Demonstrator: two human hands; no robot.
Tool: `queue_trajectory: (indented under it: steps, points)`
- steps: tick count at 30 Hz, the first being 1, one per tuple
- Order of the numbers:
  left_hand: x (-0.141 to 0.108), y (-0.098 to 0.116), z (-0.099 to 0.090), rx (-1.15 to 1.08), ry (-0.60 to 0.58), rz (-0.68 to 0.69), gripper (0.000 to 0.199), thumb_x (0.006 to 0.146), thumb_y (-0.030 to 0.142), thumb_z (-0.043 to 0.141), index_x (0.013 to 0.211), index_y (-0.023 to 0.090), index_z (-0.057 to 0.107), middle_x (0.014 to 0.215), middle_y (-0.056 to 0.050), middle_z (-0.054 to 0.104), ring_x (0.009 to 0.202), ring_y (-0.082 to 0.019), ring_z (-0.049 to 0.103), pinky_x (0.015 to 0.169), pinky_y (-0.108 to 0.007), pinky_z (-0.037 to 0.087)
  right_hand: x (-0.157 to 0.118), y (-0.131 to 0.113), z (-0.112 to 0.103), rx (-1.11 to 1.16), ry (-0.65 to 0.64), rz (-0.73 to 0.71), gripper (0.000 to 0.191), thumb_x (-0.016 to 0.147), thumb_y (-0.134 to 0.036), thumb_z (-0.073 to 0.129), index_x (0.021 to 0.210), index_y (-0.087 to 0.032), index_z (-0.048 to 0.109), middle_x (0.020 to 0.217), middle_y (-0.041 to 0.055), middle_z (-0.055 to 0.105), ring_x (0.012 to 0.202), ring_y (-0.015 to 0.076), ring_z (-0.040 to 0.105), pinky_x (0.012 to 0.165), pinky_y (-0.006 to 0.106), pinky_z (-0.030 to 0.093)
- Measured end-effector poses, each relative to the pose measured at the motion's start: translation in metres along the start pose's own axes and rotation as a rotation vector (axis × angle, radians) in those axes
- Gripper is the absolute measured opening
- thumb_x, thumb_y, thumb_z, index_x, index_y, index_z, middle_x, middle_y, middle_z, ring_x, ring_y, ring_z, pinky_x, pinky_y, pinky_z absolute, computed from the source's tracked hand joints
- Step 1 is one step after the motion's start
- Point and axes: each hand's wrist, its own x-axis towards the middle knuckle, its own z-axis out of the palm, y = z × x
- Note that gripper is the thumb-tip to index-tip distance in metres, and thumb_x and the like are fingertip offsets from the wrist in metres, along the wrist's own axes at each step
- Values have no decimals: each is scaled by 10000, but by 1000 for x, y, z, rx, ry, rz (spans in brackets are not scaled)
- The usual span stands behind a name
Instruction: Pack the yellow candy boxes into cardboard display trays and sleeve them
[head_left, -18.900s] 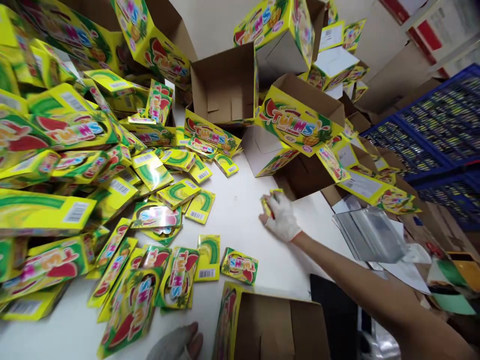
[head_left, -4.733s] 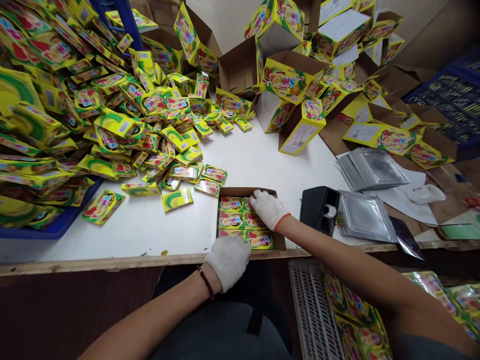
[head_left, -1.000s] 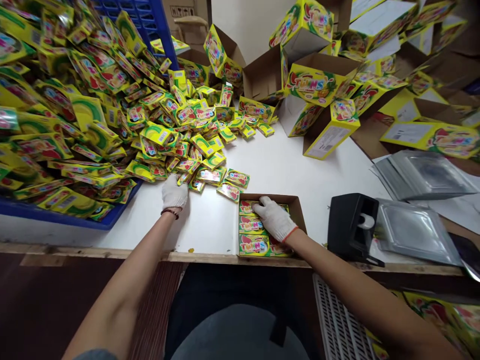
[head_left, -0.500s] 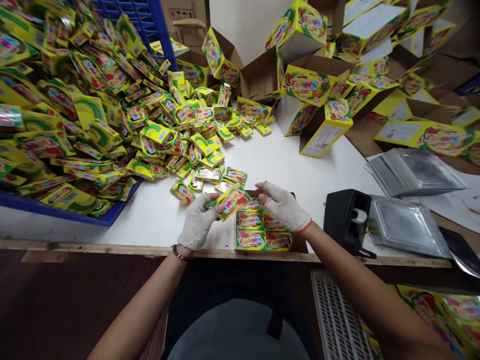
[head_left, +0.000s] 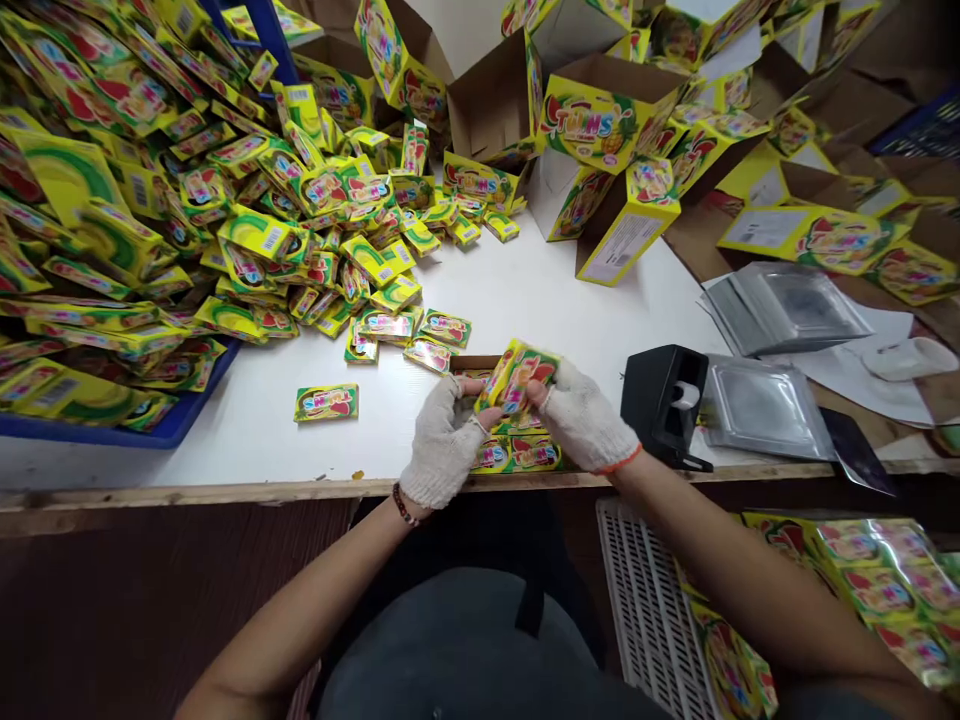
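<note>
Both of my hands wear white fingerless gloves. Between them a small yellow-and-green candy box (head_left: 517, 382) with bright lettering is held tilted. My left hand (head_left: 441, 440) grips its left end with thumb and fingers; my right hand (head_left: 589, 418) has its thumb across the right end. Directly below is an open carton (head_left: 472, 363), its far brown edge showing. Rows of similar small boxes (head_left: 534, 453) lie inside, partly hidden by my hands. A single candy box (head_left: 326, 402) lies flat on the white table (head_left: 277, 455), left of my left hand. Several more lie just beyond the carton.
A blue crate (head_left: 176, 425) overflows with small boxes at left. Open display cartons (head_left: 600, 120) are stacked at the back. On the right stand a black tape dispenser (head_left: 664, 405) and clear plastic trays (head_left: 772, 405). A white slatted basket (head_left: 652, 610) sits below the table edge.
My right hand has come in to grip the candy box that my left hand held. Another box, tilted beside my left hand before, now lies flat on the table. The camera view has shifted.
</note>
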Motion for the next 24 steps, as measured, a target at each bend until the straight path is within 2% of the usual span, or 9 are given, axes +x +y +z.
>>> queue_trajectory:
  steps: [2, 4, 6, 9, 11, 15, 19, 22, 24]
  points:
    - [4, -6, -21, 208, -40, 122, 316, 825, 358, 673, 1088, 195, 609, 1129, -91, 632, 1030, -221, 626, 906, -380, 541, 5, -6, -19, -36, -64, -52, 390, 900, -482, 543, 1180, -212, 565, 1077, 53, 681, 968, 226, 638, 848, 367, 540]
    - [13, -17, -53, 495, -22, 204, 324, 827, 348, 657, 1112, 200, 612, 1202, -116, 606, 1173, -276, 569, 1012, -453, 491, 15, -14, -39, -240, -294, -49, 334, 864, -398, 580, 1132, -206, 629, 1078, 41, 695, 976, 227, 635, 861, 353, 521]
    - [26, -32, -92, 768, -13, 182, 371, 806, 348, 667, 1134, 186, 604, 1243, -146, 582, 1254, -322, 516, 1092, -506, 422, 27, -19, -49, -520, -572, 48, 291, 827, -302, 587, 1085, -208, 686, 1035, 36, 714, 949, 225, 644, 830, 326, 507]
    - [43, -55, -148, 1124, -29, 57, 550, 718, 332, 728, 1214, 161, 565, 1332, -180, 530, 1319, -409, 434, 1102, -585, 375, 41, -15, -32, -941, -915, 224, 253, 774, -213, 603, 982, -190, 743, 892, 58, 726, 806, 213, 652, 700, 301, 479]
    - [50, -68, -176, 1268, -75, -49, 549, 756, 325, 676, 1251, 132, 539, 1324, -189, 541, 1312, -444, 418, 1056, -627, 386, 47, -6, -11, -1128, -1034, 280, 239, 764, -192, 617, 955, -165, 758, 869, 85, 726, 755, 209, 653, 653, 301, 462]
    - [50, -80, -198, 1268, -159, -211, 492, 862, 318, 529, 1292, 81, 502, 1178, -175, 619, 1134, -359, 558, 955, -511, 477, 48, 6, 13, -1208, -1052, 281, 266, 773, -191, 644, 1003, -126, 759, 966, 152, 733, 821, 257, 687, 675, 332, 483]
    - [36, -82, -190, 1289, -174, -124, 693, 777, 417, 642, 1349, 67, 469, 1252, -190, 582, 1175, -368, 537, 1008, -482, 457, 34, 2, 9, -1209, -878, 271, 363, 782, -199, 657, 1138, -155, 711, 1102, 168, 717, 956, 306, 694, 727, 355, 507]
    - [24, -79, -183, 1279, -101, -176, 677, 743, 368, 658, 1335, 79, 500, 1273, -198, 588, 1205, -369, 528, 1032, -472, 447, 20, 3, 9, -1293, -726, 329, 341, 798, -251, 668, 1118, -139, 702, 1085, 196, 712, 980, 340, 693, 748, 387, 516]
    - [17, -74, -179, 1222, -17, -254, 596, 767, 344, 627, 1305, 105, 536, 1217, -178, 630, 1140, -343, 573, 988, -459, 478, 14, 10, 13, -1271, -750, 381, 272, 813, -262, 661, 1049, -140, 718, 1062, 197, 714, 959, 335, 698, 743, 386, 513]
